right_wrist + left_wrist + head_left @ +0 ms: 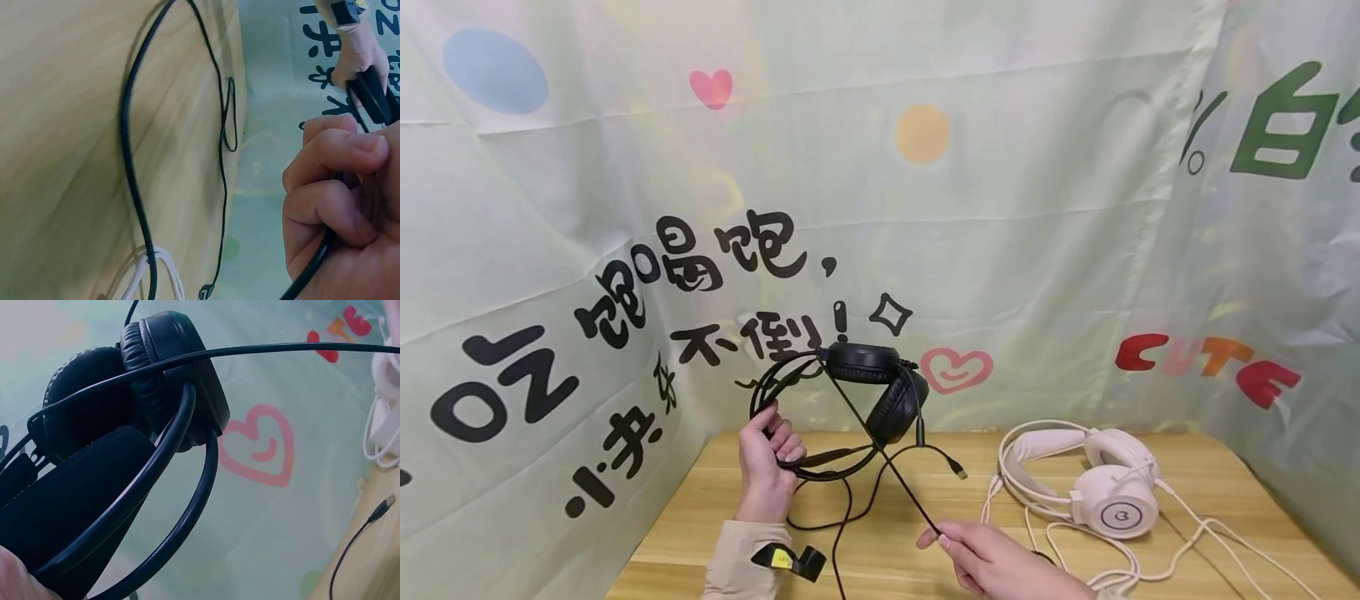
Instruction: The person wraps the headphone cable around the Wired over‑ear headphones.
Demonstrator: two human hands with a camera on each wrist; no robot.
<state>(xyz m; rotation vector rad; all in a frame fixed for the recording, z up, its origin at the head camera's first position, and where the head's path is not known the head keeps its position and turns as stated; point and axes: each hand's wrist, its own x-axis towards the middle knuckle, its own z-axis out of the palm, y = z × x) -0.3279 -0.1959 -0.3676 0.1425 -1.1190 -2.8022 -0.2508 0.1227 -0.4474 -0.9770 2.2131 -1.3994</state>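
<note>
Black over-ear headphones [891,408] are held up above the wooden table by my left hand [767,454], its fingers curled round the headband. In the left wrist view the padded headband [75,506], the thin outer bars and both ear cups [178,375] show close up. A black cable [891,467] runs taut from the headphones down to my right hand [1000,560], which grips it. The right wrist view shows the curled fingers [331,200] with the cable passing through them. More of the cable hangs to the table, ending in a USB plug [957,468].
White headphones [1116,500] lie on the table's [700,533] right side, with their white cable [1180,567] loosely looped nearby. A pale green printed cloth [1037,250] hangs behind and at both sides.
</note>
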